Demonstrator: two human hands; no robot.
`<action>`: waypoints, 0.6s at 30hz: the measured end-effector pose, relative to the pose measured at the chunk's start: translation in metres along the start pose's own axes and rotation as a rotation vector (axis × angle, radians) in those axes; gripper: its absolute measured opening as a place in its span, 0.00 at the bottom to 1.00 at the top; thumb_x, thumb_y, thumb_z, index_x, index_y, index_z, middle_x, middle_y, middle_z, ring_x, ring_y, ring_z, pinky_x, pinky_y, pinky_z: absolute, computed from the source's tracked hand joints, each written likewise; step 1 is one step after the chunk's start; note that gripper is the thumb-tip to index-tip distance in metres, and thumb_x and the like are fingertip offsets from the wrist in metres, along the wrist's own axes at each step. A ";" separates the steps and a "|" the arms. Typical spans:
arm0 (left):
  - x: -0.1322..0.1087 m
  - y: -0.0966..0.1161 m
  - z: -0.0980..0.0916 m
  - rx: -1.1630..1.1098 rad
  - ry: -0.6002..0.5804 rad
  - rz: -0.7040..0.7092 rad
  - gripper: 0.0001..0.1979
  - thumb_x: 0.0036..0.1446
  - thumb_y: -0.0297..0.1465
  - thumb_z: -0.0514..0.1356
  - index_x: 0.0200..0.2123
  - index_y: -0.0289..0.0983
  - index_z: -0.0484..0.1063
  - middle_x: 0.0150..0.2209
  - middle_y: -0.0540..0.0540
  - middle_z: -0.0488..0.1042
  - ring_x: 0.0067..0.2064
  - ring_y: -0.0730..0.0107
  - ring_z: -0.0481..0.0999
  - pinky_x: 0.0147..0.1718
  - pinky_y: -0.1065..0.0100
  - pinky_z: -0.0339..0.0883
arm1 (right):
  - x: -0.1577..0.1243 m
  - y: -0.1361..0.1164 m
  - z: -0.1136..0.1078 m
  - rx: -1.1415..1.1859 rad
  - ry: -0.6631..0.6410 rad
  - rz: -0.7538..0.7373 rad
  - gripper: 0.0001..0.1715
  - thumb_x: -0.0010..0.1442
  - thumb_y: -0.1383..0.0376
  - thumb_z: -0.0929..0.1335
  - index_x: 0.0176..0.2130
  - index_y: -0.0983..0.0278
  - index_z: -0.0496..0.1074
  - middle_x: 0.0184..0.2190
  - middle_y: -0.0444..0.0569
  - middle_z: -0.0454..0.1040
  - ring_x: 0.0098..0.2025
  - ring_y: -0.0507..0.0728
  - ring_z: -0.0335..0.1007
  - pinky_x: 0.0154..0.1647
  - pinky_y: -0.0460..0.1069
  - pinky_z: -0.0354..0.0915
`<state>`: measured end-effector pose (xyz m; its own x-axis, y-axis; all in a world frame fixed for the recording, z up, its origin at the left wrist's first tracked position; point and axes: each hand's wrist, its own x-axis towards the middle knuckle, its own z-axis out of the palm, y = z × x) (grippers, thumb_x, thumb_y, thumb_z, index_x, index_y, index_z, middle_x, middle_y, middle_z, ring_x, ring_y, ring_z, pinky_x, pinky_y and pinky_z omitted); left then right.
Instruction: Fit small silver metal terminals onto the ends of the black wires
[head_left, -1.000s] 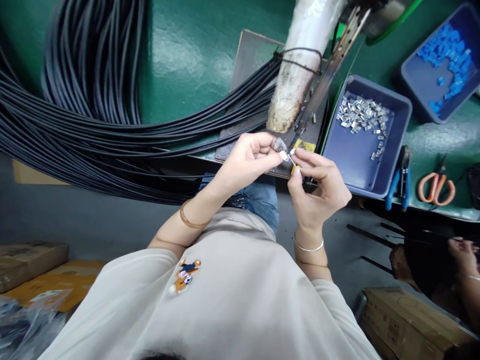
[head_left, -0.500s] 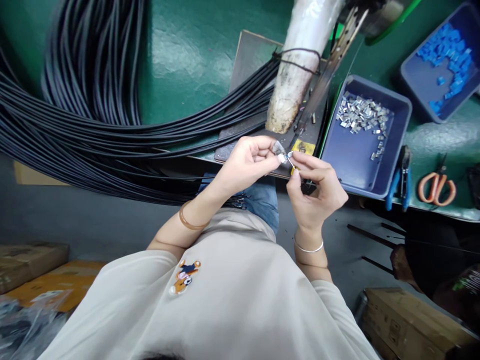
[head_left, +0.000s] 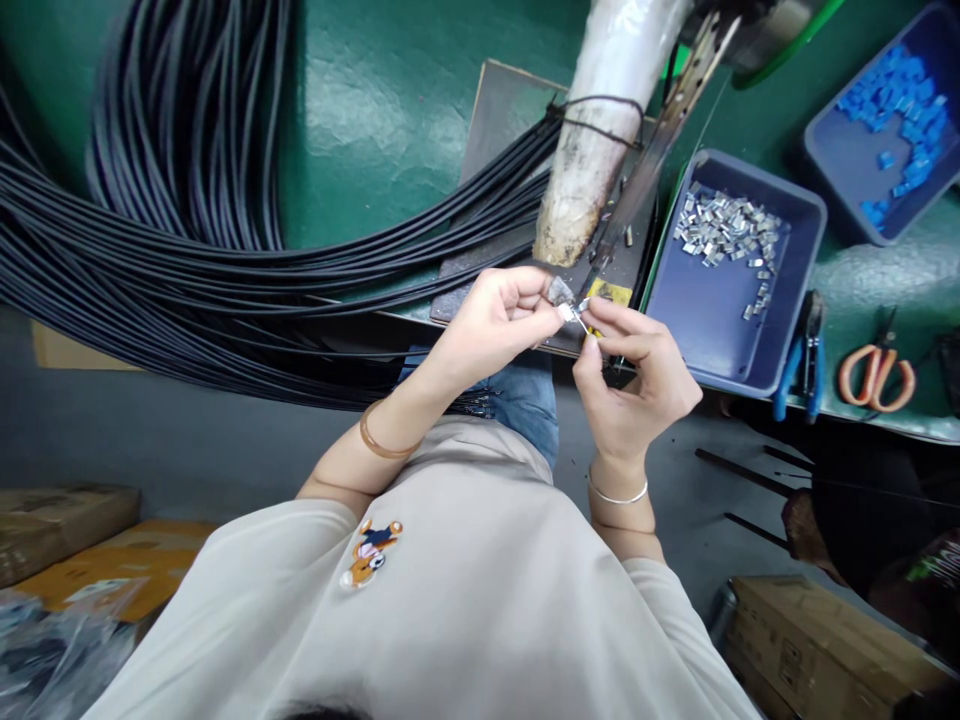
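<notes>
My left hand (head_left: 499, 322) is closed, its thumb and index finger pinching a small silvery metal part (head_left: 569, 312). A grey wrapping (head_left: 559, 291) covers the tip of the index finger. Facing it, my right hand (head_left: 637, 375) pinches a thin pale strip or wire (head_left: 583, 326) between thumb and fingers. The strip meets the metal part between both hands; how they join is too small to tell. Behind the fingers lies a yellow label (head_left: 609, 293) on a dark board (head_left: 517, 105). A bundle of black cables (head_left: 315, 265) runs past my left hand.
A blue tray (head_left: 697, 330) of small metal shells stands to the right, with another tray (head_left: 832, 170) of blue pieces beyond. Blue-handled pliers (head_left: 810, 350) and orange-handled scissors (head_left: 876, 375) lie near the edge. A plastic-wrapped post (head_left: 592, 130) hangs over the board. Another person's dark clothing shows at right.
Both hands stay at nearly the same place. My right fingers have shifted very slightly around the metal part, and the view has moved a little.
</notes>
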<state>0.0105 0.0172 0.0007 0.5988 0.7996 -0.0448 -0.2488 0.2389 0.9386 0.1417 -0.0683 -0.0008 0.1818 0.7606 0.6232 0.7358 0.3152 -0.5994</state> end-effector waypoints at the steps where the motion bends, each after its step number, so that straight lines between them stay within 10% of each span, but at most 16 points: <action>1: 0.000 0.000 0.000 0.000 0.000 -0.002 0.08 0.52 0.24 0.62 0.24 0.33 0.67 0.18 0.55 0.62 0.20 0.85 0.57 0.19 0.79 0.51 | -0.001 0.001 0.000 0.002 -0.004 0.004 0.07 0.59 0.73 0.68 0.35 0.61 0.67 0.45 0.48 0.80 0.45 0.57 0.80 0.44 0.54 0.81; 18: 0.000 -0.001 -0.001 0.004 -0.012 -0.003 0.09 0.53 0.23 0.61 0.22 0.34 0.65 0.18 0.55 0.61 0.20 0.85 0.56 0.19 0.78 0.49 | -0.004 0.004 0.001 0.017 0.001 0.003 0.10 0.57 0.75 0.68 0.35 0.61 0.67 0.45 0.49 0.80 0.45 0.57 0.81 0.44 0.53 0.81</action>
<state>0.0104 0.0175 -0.0003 0.6085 0.7923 -0.0435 -0.2436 0.2387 0.9400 0.1434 -0.0694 -0.0066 0.1847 0.7610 0.6219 0.7242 0.3224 -0.6096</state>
